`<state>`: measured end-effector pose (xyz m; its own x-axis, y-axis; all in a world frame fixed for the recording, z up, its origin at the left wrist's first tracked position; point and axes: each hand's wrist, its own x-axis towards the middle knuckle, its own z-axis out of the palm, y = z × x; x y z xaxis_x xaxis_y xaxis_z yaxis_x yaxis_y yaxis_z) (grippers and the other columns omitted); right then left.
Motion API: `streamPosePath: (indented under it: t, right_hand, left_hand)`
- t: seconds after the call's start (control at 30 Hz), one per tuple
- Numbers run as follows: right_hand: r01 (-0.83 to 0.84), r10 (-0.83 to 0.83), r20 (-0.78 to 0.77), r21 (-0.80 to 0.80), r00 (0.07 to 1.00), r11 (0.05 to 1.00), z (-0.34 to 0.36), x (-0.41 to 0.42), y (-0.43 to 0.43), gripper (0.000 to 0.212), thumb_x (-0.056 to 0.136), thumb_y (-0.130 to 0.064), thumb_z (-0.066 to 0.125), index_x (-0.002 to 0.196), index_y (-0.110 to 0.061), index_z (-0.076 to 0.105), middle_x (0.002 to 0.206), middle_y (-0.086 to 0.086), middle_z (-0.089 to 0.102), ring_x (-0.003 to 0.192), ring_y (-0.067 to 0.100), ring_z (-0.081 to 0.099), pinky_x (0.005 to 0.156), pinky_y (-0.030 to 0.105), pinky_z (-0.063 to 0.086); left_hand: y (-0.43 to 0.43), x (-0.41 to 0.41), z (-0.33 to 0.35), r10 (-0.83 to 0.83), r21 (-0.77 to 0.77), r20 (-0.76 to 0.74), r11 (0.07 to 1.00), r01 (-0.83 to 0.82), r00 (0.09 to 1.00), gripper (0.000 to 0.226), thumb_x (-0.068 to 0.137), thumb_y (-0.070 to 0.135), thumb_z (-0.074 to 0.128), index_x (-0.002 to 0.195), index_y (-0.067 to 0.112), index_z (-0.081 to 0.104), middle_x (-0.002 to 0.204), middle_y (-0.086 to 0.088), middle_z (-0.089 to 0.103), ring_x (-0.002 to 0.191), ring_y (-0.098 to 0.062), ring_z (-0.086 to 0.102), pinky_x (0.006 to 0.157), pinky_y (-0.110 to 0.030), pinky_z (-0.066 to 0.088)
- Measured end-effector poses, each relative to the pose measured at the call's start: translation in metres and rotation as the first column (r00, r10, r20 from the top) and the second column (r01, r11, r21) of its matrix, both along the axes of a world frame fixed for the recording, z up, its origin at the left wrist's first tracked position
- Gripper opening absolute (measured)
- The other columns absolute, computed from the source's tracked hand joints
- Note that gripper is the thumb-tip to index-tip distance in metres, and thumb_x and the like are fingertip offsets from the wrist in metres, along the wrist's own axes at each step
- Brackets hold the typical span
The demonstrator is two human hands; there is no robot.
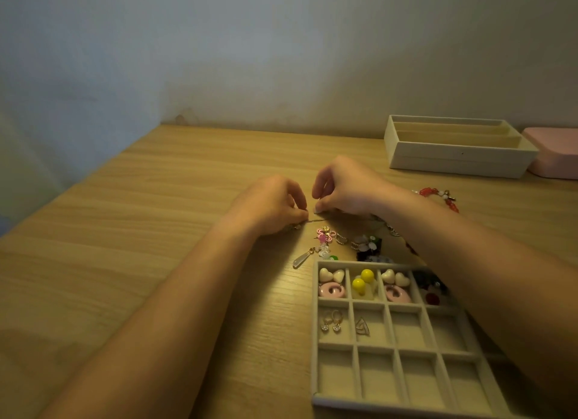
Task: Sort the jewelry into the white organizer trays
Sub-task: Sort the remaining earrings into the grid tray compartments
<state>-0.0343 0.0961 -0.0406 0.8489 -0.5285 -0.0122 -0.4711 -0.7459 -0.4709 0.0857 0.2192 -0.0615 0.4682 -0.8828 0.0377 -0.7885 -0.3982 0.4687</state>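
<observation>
Gridded tray (315, 340) nearest; beyond, left hand (272, 205) and right hand (347, 190) pinch a thin chain (316, 220), probably light and limp; hold its ends.

Hands: 2, left hand (275, 204) and right hand (347, 188). White trays: 2, a gridded tray (315, 340) and a long-slot tray (453, 160). The gridded tray has 12 compartments, 4 across by 3 deep. Inside: cream hearts (325, 274) 4; pink rings (332, 290) 2; yellow balls (367, 275) 2; gold drop earrings (337, 321) 2; triangle earring (362, 326) 1. Outside: thin chain (316, 220) 1; red bead bracelet (428, 192) 1; clear drop pendant (301, 259) 1; pink case (553, 155) 1. The loose pile is too tangled to count.
</observation>
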Motion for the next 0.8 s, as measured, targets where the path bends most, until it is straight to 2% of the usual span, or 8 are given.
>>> streamPosePath:
  t: [0.1,0.2,0.3,0.37,0.43,0.53,0.67,0.8]
  right_hand:
    - [0.022,-0.022,0.012,-0.016,1.0,1.0,-0.003,0.0,0.0,0.017,0.081,-0.023,0.085,0.089,-0.028,0.071,0.087,-0.011,0.062,0.086,0.011,0.06,0.064,0.024,0.044]
    - [0.034,-0.033,0.04,-0.034,0.999,0.999,-0.004,-0.001,0.0,0.016,0.083,-0.023,0.084,0.091,-0.027,0.071,0.089,-0.009,0.064,0.089,0.013,0.062,0.071,0.028,0.051]
    - [0.035,-0.031,0.099,-0.038,0.995,0.999,-0.002,-0.005,-0.003,0.009,0.09,-0.02,0.077,0.097,-0.024,0.074,0.095,-0.006,0.068,0.09,0.012,0.064,0.084,0.034,0.058]
    - [0.038,-0.036,0.15,-0.008,0.988,0.999,0.003,-0.01,-0.006,0.011,0.095,-0.017,0.07,0.102,-0.023,0.076,0.099,-0.005,0.07,0.09,0.009,0.063,0.083,0.031,0.056]
    - [0.009,-0.021,0.184,0.068,0.983,0.998,0.01,-0.015,-0.005,0.022,0.099,-0.01,0.062,0.109,-0.025,0.074,0.102,-0.008,0.069,0.093,0.005,0.06,0.081,0.025,0.051]
    - [-0.12,0.042,0.25,0.307,0.967,0.944,0.02,-0.021,0.0,0.043,0.097,0.005,0.052,0.121,-0.026,0.068,0.108,-0.011,0.07,0.1,0.003,0.061,0.084,0.023,0.05]
    - [-0.234,0.105,0.272,0.504,0.957,0.831,0.026,-0.017,0.013,0.027,0.101,-0.01,0.055,0.125,-0.018,0.065,0.114,-0.003,0.074,0.108,0.014,0.067,0.094,0.032,0.054]
    - [-0.167,0.027,0.26,0.533,0.965,0.829,0.028,-0.016,0.016,0.016,0.101,-0.018,0.06,0.111,-0.011,0.071,0.088,0.002,0.075,0.086,0.019,0.075,0.091,0.039,0.058]
  left_hand:
    - [-0.003,-0.003,0.001,-0.011,0.002,0.013,1.0,0.011,1.0,0.015,0.082,0.032,0.08,0.079,0.035,0.066,0.088,0.013,0.062,0.084,-0.011,0.06,0.076,-0.03,0.05]
    - [-0.003,-0.007,0.003,-0.029,-0.036,-0.019,0.999,0.029,0.999,0.018,0.082,0.027,0.081,0.078,0.033,0.064,0.088,0.011,0.065,0.085,-0.011,0.062,0.076,-0.03,0.052]
    - [0.001,-0.006,0.01,-0.012,-0.206,-0.219,0.978,-0.034,0.976,0.01,0.084,0.02,0.079,0.085,0.024,0.07,0.085,0.005,0.071,0.081,-0.013,0.068,0.071,-0.028,0.057]
    - [0.007,-0.004,0.018,-0.013,-0.341,-0.383,0.931,-0.128,0.924,0.009,0.084,0.018,0.079,0.089,0.019,0.072,0.085,0.002,0.073,0.077,-0.009,0.068,0.069,-0.023,0.057]
    - [0.014,-0.002,0.028,-0.038,-0.413,-0.492,0.89,-0.194,0.87,0.011,0.085,0.02,0.078,0.093,0.015,0.072,0.086,-0.001,0.074,0.074,-0.007,0.065,0.065,-0.02,0.053]
    - [0.02,-0.001,0.04,-0.104,-0.441,-0.644,0.86,-0.257,0.758,0.013,0.088,0.019,0.074,0.099,0.012,0.072,0.093,-0.005,0.076,0.084,-0.015,0.07,0.075,-0.027,0.055]
    - [0.021,-0.005,0.047,-0.207,-0.481,-0.751,0.822,-0.305,0.627,0.015,0.089,0.009,0.07,0.104,0.004,0.07,0.091,-0.008,0.073,0.083,-0.018,0.071,0.072,-0.024,0.058]
    - [0.023,-0.006,0.048,-0.251,-0.52,-0.785,0.764,-0.381,0.567,0.014,0.089,0.004,0.069,0.103,0.005,0.066,0.088,-0.008,0.074,0.081,-0.018,0.071,0.073,-0.025,0.059]
